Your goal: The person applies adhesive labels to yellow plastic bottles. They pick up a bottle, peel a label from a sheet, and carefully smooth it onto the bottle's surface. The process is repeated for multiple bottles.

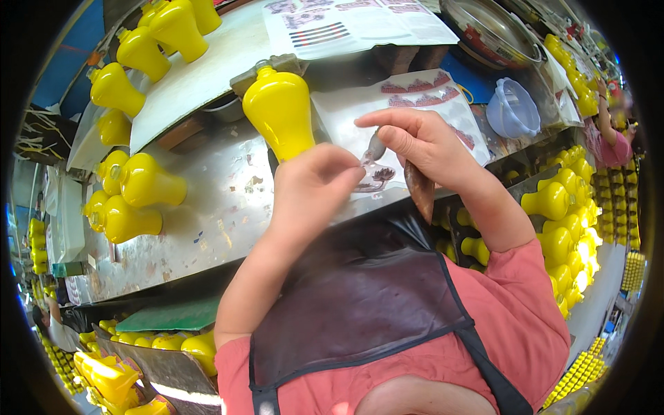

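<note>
My left hand (319,185), a little blurred, has thumb and fingers pinched on the edge of a small clear decal film (375,178) with a dark flower print. My right hand (430,146) is curled around a brown tapered tool (418,192), its index finger stretched out toward the left. A grey rounded piece (377,146) shows by the right thumb; whether it belongs to the same tool I cannot tell. Just beyond my left hand, a glossy yellow vase (278,107) lies with its narrow neck in a dark holder (243,81).
Printed decal sheets (408,97) lie under and beyond my hands on the metal table (214,207). Several yellow vases (149,181) lie at the left. A pale blue basket (512,109) and a large metal pan (491,31) stand at the right. More yellow vases (564,221) fill racks nearby.
</note>
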A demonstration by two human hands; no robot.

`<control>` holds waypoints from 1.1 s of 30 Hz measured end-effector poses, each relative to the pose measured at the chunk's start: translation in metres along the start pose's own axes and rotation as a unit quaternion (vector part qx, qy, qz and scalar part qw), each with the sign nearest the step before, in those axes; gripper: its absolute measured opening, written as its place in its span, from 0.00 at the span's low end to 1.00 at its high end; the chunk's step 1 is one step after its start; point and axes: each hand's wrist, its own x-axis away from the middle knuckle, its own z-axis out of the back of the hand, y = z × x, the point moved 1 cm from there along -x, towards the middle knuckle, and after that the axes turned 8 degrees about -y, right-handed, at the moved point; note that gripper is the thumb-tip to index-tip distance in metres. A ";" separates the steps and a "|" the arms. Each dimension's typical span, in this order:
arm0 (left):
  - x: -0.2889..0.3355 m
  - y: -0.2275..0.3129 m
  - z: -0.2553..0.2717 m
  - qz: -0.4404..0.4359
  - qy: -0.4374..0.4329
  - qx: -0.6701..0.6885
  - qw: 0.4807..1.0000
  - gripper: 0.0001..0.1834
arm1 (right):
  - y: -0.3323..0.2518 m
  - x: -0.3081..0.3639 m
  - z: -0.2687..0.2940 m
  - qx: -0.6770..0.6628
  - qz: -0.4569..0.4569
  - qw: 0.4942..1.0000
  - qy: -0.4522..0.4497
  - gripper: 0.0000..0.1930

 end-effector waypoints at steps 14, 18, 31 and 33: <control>-0.018 -0.063 0.065 -0.066 0.249 0.137 0.956 0.31 | -0.026 -0.037 0.003 0.396 0.232 0.887 0.039 0.04; -0.044 -0.086 0.066 -0.030 0.162 0.255 0.953 0.40 | -0.039 -0.051 0.005 0.414 0.258 0.872 0.032 0.05; -0.045 -0.076 0.061 -0.012 0.146 0.246 0.958 0.40 | -0.053 -0.117 0.011 0.279 0.170 0.936 -0.134 0.06; -0.045 -0.078 0.064 -0.023 0.137 0.292 0.946 0.40 | -0.043 -0.137 0.005 0.292 0.167 0.930 -0.149 0.09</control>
